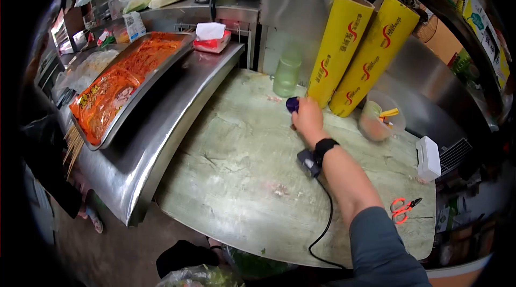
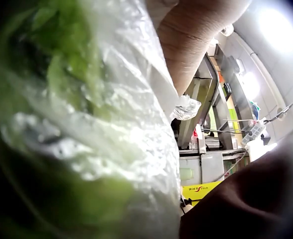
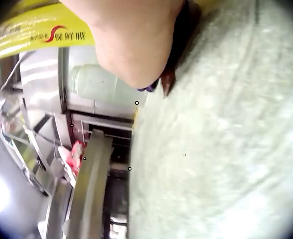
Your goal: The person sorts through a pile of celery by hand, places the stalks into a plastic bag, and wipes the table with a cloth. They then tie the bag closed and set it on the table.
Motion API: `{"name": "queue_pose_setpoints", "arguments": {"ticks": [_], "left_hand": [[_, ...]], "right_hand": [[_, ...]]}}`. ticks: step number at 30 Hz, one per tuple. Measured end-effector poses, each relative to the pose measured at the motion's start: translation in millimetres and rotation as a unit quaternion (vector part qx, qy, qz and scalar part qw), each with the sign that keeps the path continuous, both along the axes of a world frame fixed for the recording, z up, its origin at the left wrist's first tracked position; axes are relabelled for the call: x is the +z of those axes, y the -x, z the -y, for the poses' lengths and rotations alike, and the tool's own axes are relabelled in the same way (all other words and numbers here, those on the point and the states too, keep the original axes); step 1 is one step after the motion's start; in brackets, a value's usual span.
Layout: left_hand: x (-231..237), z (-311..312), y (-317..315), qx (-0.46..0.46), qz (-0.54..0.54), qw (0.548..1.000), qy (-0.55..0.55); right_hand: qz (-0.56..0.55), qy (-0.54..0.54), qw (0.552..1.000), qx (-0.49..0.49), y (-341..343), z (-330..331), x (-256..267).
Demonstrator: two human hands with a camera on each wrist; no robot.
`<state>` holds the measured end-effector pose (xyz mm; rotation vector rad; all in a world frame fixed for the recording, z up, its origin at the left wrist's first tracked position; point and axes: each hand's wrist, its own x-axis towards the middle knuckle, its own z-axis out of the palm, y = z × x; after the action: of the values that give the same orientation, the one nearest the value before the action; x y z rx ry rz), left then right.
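My right hand [image 1: 310, 120] reaches across the table to the foot of the yellow rolls and pinches a small dark purple thing [image 1: 292, 105] against the tabletop. From the right wrist, the hand [image 3: 134, 40] covers most of that thing; a bit of purple [image 3: 149, 88] and a reddish-brown tip [image 3: 168, 83] show below it. In the left wrist view, part of my left hand [image 2: 196, 37] grips a clear plastic bag of green leaves [image 2: 96, 124], which fills the left side. The bag [image 1: 201, 276] shows at the head view's bottom edge, with the left hand out of sight.
Two yellow rolls [image 1: 341, 45] stand at the table's back, between a green jar [image 1: 287, 74] and a plastic tub [image 1: 374, 126]. Orange-handled scissors [image 1: 399, 212] and a white box [image 1: 428, 159] lie right. A tray of red food [image 1: 134, 66] sits on the left counter [image 1: 156, 120].
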<state>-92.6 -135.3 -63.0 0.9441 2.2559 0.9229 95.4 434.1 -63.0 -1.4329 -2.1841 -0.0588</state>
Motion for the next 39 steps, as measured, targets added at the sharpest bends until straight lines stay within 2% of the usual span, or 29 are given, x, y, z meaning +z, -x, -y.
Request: {"name": "queue_pose_setpoints", "arguments": {"ticks": [2, 4, 6, 7, 8, 10, 15, 19, 21, 24, 25, 26, 28, 30, 31, 32, 33, 34, 35, 38, 39], "left_hand": [[2, 4, 2, -0.006, -0.005, 1.0, -0.002], [-1, 3, 0, 0.009, 0.008, 1.0, -0.014], [-51, 26, 0, 0.056, -0.015, 0.995, -0.083], [-36, 22, -6, 0.058, 0.03, 0.995, -0.078], [-21, 8, -8, 0.06, 0.075, 0.992, -0.08], [-18, 10, -8, 0.057, 0.071, 0.992, -0.085], [-25, 21, -6, 0.05, 0.074, 0.989, -0.119], [-27, 30, -8, 0.046, 0.068, 0.986, -0.147], [-31, 30, -8, 0.05, 0.078, 0.981, -0.172], [-26, 30, -9, 0.05, 0.081, 0.982, -0.162], [-25, 30, -9, 0.049, 0.093, 0.982, -0.157], [-25, 30, -8, 0.049, 0.104, 0.981, -0.154], [-26, 31, -6, 0.051, 0.107, 0.982, -0.149], [-30, 30, -5, 0.048, 0.095, 0.984, -0.143], [-25, 27, -5, 0.052, 0.09, 0.986, -0.132], [-22, 25, -4, 0.045, 0.079, 0.988, -0.123], [-21, 24, -4, 0.038, 0.067, 0.991, -0.112], [-21, 23, -4, 0.029, 0.055, 0.993, -0.1], [-25, 23, -2, 0.026, 0.054, 0.994, -0.093], [11, 8, 1, 0.002, 0.093, 0.994, -0.048], [10, 6, 4, -0.002, 0.098, 0.995, -0.024]], "right_hand": [[-0.051, 0.047, 0.997, 0.021, -9, -1, 6], [-0.096, 0.054, 0.985, 0.132, -11, 22, 6], [-0.123, 0.057, 0.958, 0.252, -6, 67, 7], [-0.158, 0.106, 0.936, 0.297, -2, 96, 13], [-0.134, 0.044, 0.92, 0.366, 2, 116, 9], [-0.128, 0.059, 0.894, 0.424, 6, 168, 15], [-0.11, 0.11, 0.849, 0.505, -16, 266, 18], [-0.09, 0.138, 0.83, 0.534, -43, 326, 23], [-0.097, 0.152, 0.824, 0.537, -55, 341, 26], [-0.149, 0.297, 0.781, 0.529, -70, 349, 46], [-0.178, 0.314, 0.781, 0.51, -75, 347, 63], [-0.203, 0.32, 0.795, 0.473, -79, 339, 74], [-0.216, 0.259, 0.846, 0.412, -90, 306, 92], [-0.286, 0.312, 0.866, 0.267, -104, 269, 87], [-0.331, 0.335, 0.858, 0.207, -104, 251, 86], [-0.414, 0.438, 0.793, 0.092, -101, 240, 88], [-0.273, 0.275, 0.918, 0.084, -108, 209, 43], [-0.118, 0.094, 0.986, 0.069, -114, 176, -2], [-0.11, 0.081, 0.989, 0.064, -101, 165, -7], [-0.089, 0.038, 0.991, 0.092, -43, 121, -10], [-0.096, 0.038, 0.989, 0.105, -22, 102, -9]]}}
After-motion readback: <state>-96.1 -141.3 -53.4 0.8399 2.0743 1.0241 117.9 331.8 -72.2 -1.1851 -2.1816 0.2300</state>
